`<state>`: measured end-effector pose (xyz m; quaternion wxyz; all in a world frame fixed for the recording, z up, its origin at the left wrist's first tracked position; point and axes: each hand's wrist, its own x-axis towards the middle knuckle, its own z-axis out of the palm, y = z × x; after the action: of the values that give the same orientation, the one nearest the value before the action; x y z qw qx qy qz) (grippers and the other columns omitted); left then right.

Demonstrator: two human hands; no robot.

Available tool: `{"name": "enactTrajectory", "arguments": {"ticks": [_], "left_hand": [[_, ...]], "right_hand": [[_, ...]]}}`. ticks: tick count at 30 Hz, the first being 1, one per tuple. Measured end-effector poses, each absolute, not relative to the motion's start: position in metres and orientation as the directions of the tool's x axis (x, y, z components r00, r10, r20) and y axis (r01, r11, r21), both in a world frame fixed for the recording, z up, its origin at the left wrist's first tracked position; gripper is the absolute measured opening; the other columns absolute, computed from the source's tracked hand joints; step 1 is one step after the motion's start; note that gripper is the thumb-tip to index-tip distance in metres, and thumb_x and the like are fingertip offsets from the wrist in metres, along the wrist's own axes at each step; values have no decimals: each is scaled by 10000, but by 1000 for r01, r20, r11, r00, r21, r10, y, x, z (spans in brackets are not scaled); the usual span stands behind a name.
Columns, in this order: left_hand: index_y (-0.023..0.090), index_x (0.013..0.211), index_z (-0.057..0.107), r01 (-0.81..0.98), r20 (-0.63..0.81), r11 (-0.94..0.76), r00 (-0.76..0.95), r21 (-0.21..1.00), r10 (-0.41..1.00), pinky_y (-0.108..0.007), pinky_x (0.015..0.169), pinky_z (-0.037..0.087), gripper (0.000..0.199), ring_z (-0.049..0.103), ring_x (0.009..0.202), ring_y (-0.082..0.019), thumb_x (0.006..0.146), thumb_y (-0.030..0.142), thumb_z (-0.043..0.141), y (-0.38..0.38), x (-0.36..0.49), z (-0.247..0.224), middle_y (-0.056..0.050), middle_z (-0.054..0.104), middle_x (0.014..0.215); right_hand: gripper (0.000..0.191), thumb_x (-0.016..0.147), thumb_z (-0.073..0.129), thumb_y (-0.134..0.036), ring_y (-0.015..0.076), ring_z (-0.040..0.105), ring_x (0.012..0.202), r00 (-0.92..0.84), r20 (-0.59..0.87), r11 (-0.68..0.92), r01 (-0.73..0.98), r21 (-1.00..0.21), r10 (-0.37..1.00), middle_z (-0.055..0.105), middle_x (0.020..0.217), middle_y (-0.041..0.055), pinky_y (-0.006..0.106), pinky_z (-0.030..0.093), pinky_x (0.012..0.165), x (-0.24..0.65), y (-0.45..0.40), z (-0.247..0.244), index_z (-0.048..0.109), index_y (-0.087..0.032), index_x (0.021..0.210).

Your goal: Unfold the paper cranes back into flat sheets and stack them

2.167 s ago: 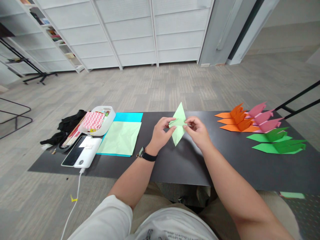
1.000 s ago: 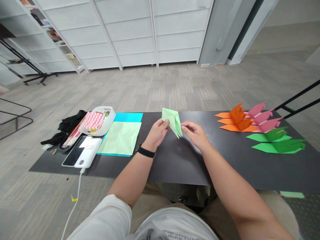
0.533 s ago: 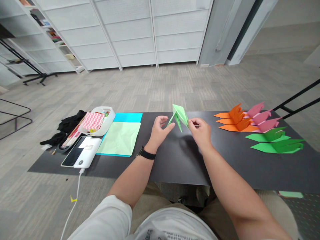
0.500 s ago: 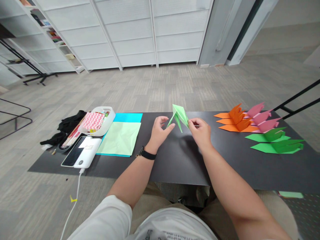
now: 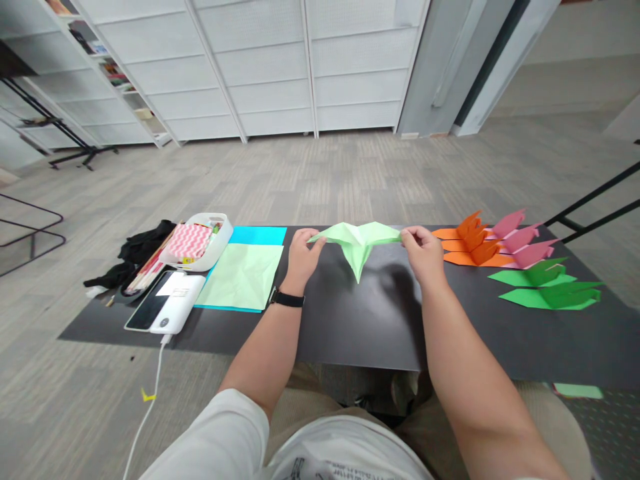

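Note:
A light green origami bird point(image 5: 358, 240) is stretched out between my hands above the dark table. My left hand point(image 5: 303, 253) pinches the tip of one wing, and my right hand point(image 5: 420, 248) pinches the opposite wing tip. Its middle fans open, with a pointed part hanging down toward me. To the right stand finished folded paper birds: orange ones point(image 5: 473, 245), pink ones point(image 5: 527, 241) and green ones point(image 5: 555, 290), grouped by colour.
Left of my hands lie light green paper point(image 5: 245, 277) and blue paper point(image 5: 260, 235). Farther left are a white basket point(image 5: 226, 235), a white power bank point(image 5: 177, 307) with a cable, a phone point(image 5: 145, 310) and black cloth point(image 5: 145, 241). The table point(image 5: 360, 333) has its front edge near my lap.
My hands have moved apart, and the light green bird has gone from folded and narrow to spread wide. My left hand, open beside it before, now grips a wing tip.

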<state>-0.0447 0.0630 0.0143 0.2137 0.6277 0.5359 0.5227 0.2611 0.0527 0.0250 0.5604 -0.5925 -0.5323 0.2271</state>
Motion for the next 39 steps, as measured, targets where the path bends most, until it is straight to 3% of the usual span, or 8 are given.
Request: {"name": "enactTrajectory", "arguments": {"ticks": [7, 11, 15, 20, 26, 32, 35, 39], "left_hand": [[201, 1025, 743, 445, 369, -319, -29, 837, 929, -382, 973, 603, 130, 688, 1142, -240, 940, 300, 739, 66, -48, 10, -102, 683, 1189], [232, 1361, 627, 477, 453, -400, 5, 782, 891, -440, 1092, 544, 503, 660, 1263, -267, 915, 380, 805, 57, -41, 15, -128, 657, 1360], [225, 1365, 581, 577, 594, -549, 133, 604, 793, -472, 1195, 451, 669, 596, 1352, -308, 825, 460, 900, 44, -28, 22, -136, 644, 1388], [211, 1284, 600, 636, 587, -557, 195, 534, 786, -454, 1121, 483, 593, 630, 1250, -312, 829, 451, 894, 37, -14, 22, -135, 673, 1310], [221, 1111, 685, 597, 525, -471, 95, 650, 846, -350, 1014, 523, 136, 685, 1100, -225, 991, 277, 660, 44, -20, 20, -73, 740, 1143], [225, 967, 718, 578, 347, -245, -70, 778, 935, -280, 799, 496, 277, 667, 844, -184, 1044, 444, 567, 48, -34, 27, -3, 744, 901], [225, 921, 711, 566, 340, -221, -113, 794, 934, -276, 790, 478, 279, 667, 864, -187, 1034, 437, 570, 49, -37, 32, 1, 742, 898], [228, 935, 708, 544, 328, -198, -152, 816, 933, -277, 805, 477, 271, 664, 877, -188, 1029, 441, 569, 50, -40, 34, -1, 745, 916]], "right_hand": [[313, 900, 698, -539, 176, 638, 718, 354, 295, 196, 288, -937, 888, 670, 770, -12, 329, 541, 747, 281, 66, 10, 726, -228, 908], [324, 878, 724, -555, 180, 676, 739, 352, 243, 186, 188, -964, 904, 701, 803, -4, 336, 584, 764, 276, 67, 8, 724, -232, 910], [333, 866, 737, -564, 180, 679, 732, 348, 221, 172, 165, -971, 911, 701, 794, -4, 343, 605, 774, 264, 62, 12, 734, -233, 907], [337, 862, 745, -572, 183, 677, 727, 271, 198, 162, 149, -975, 942, 703, 781, -1, 351, 610, 784, 249, 54, 17, 738, -237, 889], [348, 861, 759, -577, 192, 684, 754, 132, 186, 166, 150, -975, 974, 740, 841, 20, 366, 599, 791, 246, 49, 23, 764, -236, 931], [343, 803, 819, -476, 184, 648, 781, 13, 279, 268, 238, -934, 960, 705, 856, 13, 327, 544, 730, 251, 48, 29, 780, -247, 1057], [378, 795, 820, -460, 192, 654, 798, -58, 269, 274, 292, -916, 961, 706, 882, 20, 326, 533, 709, 250, 47, 27, 773, -256, 1109], [478, 777, 825, -445, 218, 689, 870, -140, 233, 268, 348, -898, 962, 725, 975, 33, 379, 569, 815, 250, 49, 19, 734, -267, 1211]]}}
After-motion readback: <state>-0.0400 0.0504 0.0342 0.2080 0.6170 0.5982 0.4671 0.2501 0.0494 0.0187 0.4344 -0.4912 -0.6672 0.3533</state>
